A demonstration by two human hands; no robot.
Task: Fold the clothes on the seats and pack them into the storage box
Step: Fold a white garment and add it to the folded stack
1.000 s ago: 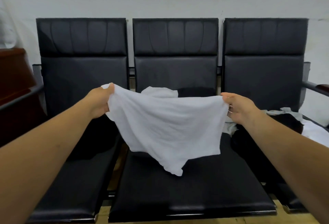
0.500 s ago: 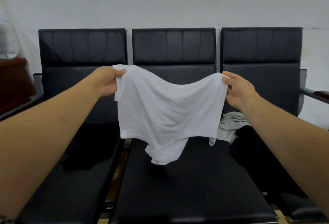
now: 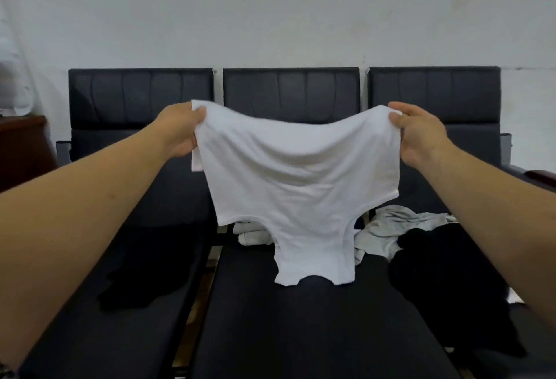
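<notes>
Two bare hands do the work: the left hand [image 3: 180, 131] and the right hand [image 3: 421, 134] each pinch a top corner of the thin white knit garment [image 3: 301, 186], fingers curled round the cloth. It hangs in the air in front of the middle seat, its upper edge sagging. To fold it well, I would draw the hands a little further apart until that edge runs straight and level. I would then lower it flat onto the bare cushion of the black padded leather-look seats [image 3: 301, 336] and smooth it before the first crease. Counted: one garment in hand and three seats in the row. One crumpled grey garment [image 3: 400, 225] lies by the gap to the right seat, and one pale piece [image 3: 251, 235] is half hidden behind the held cloth. There are two black garments, one on the left seat [image 3: 144, 276] and one on the right [image 3: 451, 288]. No storage box is in view.
</notes>
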